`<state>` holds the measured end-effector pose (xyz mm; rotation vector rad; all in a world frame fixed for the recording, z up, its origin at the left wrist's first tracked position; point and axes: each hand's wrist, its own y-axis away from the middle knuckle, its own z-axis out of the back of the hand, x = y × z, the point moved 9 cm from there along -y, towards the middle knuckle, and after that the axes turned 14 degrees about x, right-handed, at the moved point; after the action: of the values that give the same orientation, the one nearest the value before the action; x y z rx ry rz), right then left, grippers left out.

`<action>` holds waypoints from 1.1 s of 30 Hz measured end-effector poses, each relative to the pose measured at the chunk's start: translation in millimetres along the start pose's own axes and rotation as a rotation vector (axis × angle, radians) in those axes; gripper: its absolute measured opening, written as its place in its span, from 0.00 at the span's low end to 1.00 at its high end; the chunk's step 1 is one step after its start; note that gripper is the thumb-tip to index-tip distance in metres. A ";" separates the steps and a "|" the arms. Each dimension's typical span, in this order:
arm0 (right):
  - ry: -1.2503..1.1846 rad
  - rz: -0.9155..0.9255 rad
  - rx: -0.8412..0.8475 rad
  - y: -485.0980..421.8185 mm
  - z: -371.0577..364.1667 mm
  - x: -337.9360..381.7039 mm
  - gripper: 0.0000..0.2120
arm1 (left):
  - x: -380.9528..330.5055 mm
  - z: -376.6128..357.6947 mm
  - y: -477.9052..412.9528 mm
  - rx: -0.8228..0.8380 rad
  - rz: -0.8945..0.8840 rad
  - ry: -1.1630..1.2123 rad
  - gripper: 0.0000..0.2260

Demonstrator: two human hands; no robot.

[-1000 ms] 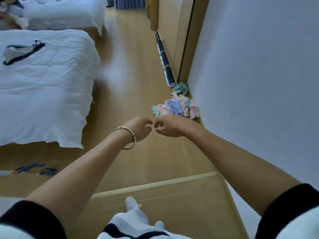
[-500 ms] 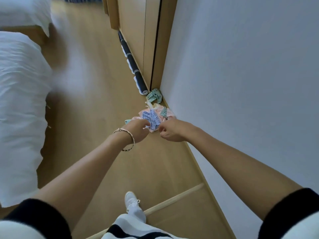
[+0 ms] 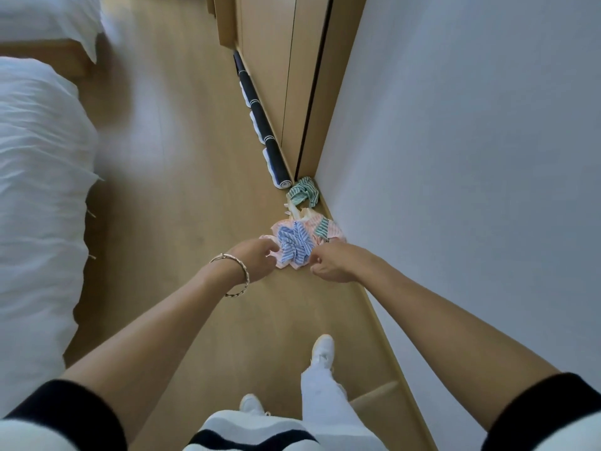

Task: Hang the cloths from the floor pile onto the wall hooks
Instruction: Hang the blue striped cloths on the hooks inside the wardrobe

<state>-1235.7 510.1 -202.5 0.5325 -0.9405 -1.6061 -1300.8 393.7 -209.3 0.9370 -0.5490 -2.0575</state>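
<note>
head view, looking down along the foot of a white wall (image 3: 471, 157). cloth pile (image 3: 309, 220) on the wooden floor (image 3: 179, 206), lying against the base of the wall, just short of the corner formed with a wooden wardrobe door (image 3: 270, 76). uppermost in the pile, a crumpled blue-striped cloth (image 3: 294, 244), resting on pink-striped cloths (image 3: 333, 235). beyond these, a green-striped cloth (image 3: 304, 190) bunched right in the corner, just beside the end of a rolled dark mat (image 3: 260, 118) laid along the wardrobe base.

both arms stretched forward toward the pile. left hand (image 3: 257, 260), with a bracelet (image 3: 239, 275) at the wrist, fingers curled inward, fingertips at the near left edge of the pile as seen from above. right hand (image 3: 331, 262), fingers curled more tightly, knuckles at the near right edge of the blue-striped cloth. blue-striped cloth visible between the two hands. actual contact with any cloth, or a grasp on one, not possible to tell from this angle.

nearer the camera, a white shoe (image 3: 322, 348) planted on the floor, near the wall and short of the pile. at far left, a bed (image 3: 39, 190) with rumpled white bedding, well apart from the pile.
</note>
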 end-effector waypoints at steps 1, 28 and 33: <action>0.003 0.003 0.013 -7.0 3.5 -2.1 0.17 | 1.6 3.7 -7.1 0.007 0.010 -0.004 0.17; -0.337 0.053 0.233 -324.8 107.4 -206.4 0.10 | 9.2 41.0 -365.6 0.241 0.253 0.086 0.20; -0.497 -0.009 0.266 -401.6 63.5 -221.0 0.17 | 37.9 6.3 -441.3 0.249 0.199 0.060 0.22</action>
<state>-1466.4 754.6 -520.6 0.3173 -1.5384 -1.6645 -1534.5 624.8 -506.1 1.0386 -0.8452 -1.8046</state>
